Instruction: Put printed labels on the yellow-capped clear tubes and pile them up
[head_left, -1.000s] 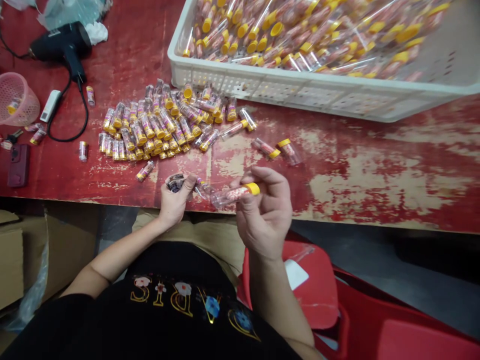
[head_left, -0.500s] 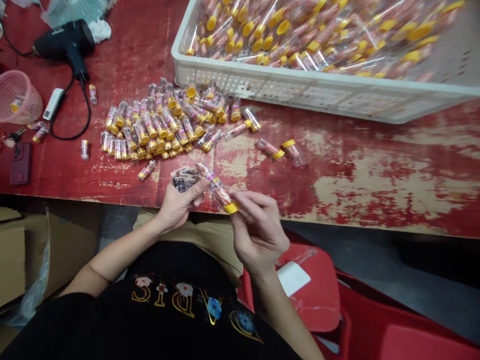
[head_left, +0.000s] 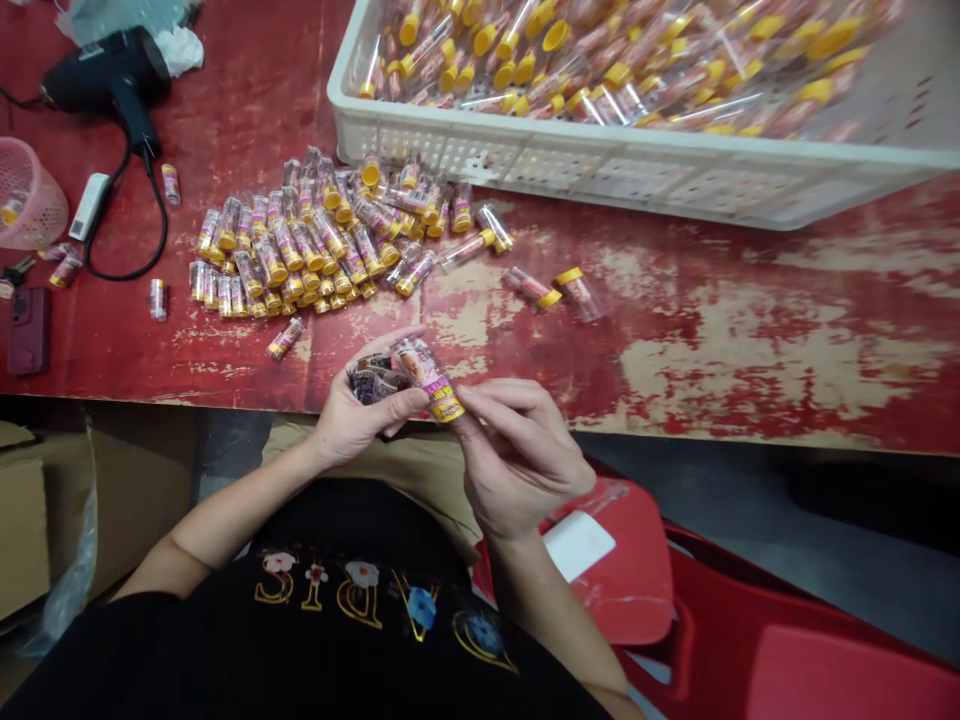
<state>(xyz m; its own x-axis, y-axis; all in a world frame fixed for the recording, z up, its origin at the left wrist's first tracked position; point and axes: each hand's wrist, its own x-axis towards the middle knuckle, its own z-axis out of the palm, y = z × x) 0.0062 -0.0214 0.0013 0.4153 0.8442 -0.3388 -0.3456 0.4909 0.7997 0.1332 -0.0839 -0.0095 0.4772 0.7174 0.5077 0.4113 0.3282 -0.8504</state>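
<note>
A small clear tube in a printed plastic sleeve (head_left: 429,378) is tilted between my two hands, with the sleeve reaching down over its yellow-capped end. My right hand (head_left: 525,455) pinches that lower end between thumb and fingertips. My left hand (head_left: 367,408) is closed around a bunch of dark printed plastic sleeves (head_left: 369,380), its thumb pressed against the tube. Beyond my hands, on the worn red table (head_left: 750,330), lies a heap of sleeved tubes (head_left: 300,240). Two unsleeved tubes with yellow caps (head_left: 531,287) lie right of it.
A white perforated crate (head_left: 600,165) full of yellow-capped tubes stands at the back right. At the left are a black heat gun (head_left: 112,85) with its cord, a pink basket (head_left: 30,195) and a phone (head_left: 28,330). A red chair (head_left: 622,570) stands below the table edge.
The sleeve now covers the tube's yellow cap, which showed bare before. My right fingers have shifted slightly at that end. The whole view has moved a little.
</note>
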